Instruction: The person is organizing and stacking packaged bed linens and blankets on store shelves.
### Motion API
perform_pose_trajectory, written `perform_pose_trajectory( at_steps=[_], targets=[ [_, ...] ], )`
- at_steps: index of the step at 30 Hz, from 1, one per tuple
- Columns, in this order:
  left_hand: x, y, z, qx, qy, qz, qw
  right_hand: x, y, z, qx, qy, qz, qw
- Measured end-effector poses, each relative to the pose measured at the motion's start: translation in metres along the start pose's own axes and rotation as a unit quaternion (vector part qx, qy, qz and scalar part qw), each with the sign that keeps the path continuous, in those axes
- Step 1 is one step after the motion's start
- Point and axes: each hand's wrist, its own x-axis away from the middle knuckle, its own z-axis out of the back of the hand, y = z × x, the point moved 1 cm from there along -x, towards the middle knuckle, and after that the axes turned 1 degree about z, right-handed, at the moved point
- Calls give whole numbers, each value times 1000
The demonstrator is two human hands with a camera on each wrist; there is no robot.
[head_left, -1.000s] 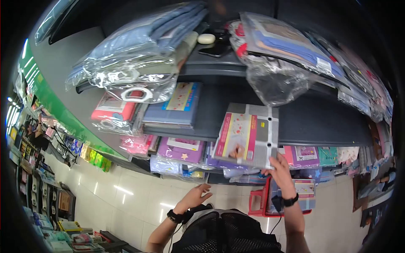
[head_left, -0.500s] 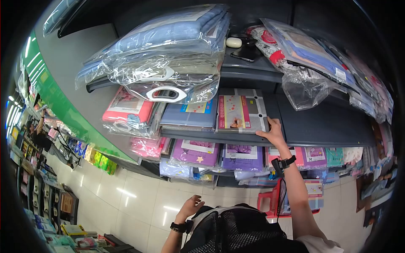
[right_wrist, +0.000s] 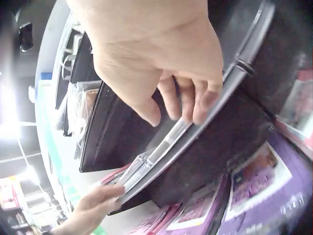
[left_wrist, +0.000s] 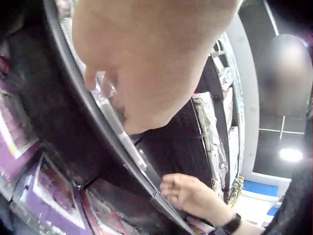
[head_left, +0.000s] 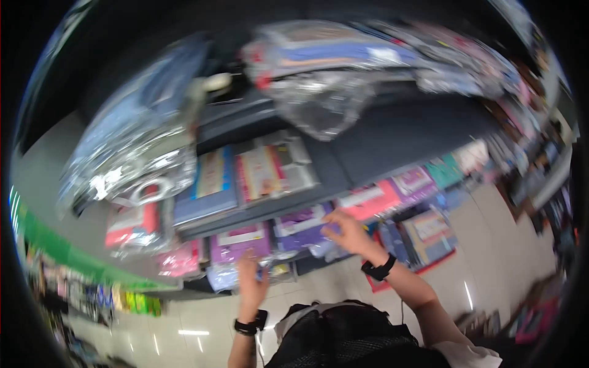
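Note:
In the head view a flat grey checked package (head_left: 302, 164) with a pink and yellow label lies on the middle shelf, right beside a blue package (head_left: 208, 208). My right hand (head_left: 351, 234) hovers in front of that shelf's edge, fingers loosely bent and holding nothing. Further left, my left hand (head_left: 250, 279) is raised before the lower shelf, also with nothing in it. Both wrist views show the hands close to the shelf edge (right_wrist: 195, 134), where the thin side of a package (right_wrist: 164, 147) shows behind the right fingers.
Bagged bedding (head_left: 141, 122) is piled on the upper shelf at left, and more bags (head_left: 331, 55) lie at right, near a phone and a small white case (head_left: 218, 81). Purple packages (head_left: 239, 242) fill the lower shelf. A red basket (head_left: 377, 284) with packages stands on the floor.
My right hand has let go of the grey checked package, which went onto the middle shelf beside the blue one, and has drawn back. My left hand has risen toward the shelves. The head view has turned.

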Motion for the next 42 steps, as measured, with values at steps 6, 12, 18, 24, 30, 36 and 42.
perform_pose_trajectory(
  at_steps=[6, 12, 18, 24, 30, 36, 42],
  targets=[
    [-100, 36, -2, -115, 63, -75, 989, 234, 90, 29, -144, -91, -266, 949],
    [-114, 42, -70, -123, -24, -113, 986, 414, 159, 95, -186, 202, -597, 754],
    [-104, 47, -96, -189, -55, -96, 976, 436, 179, 128, -256, 286, -633, 672],
    [-83, 56, -111, -152, -22, -134, 979, 349, 183, 120, -243, 293, -577, 723],
    [11, 40, -150, -43, -351, 2, 935, 285, 193, 92, 158, 57, -420, 892],
    [65, 38, -149, -75, -537, 167, 823, 258, 207, 92, 239, -34, -450, 860],
    [75, 36, -145, 1, -474, 178, 862, 249, 174, 159, 334, -22, -383, 861]
  ],
)
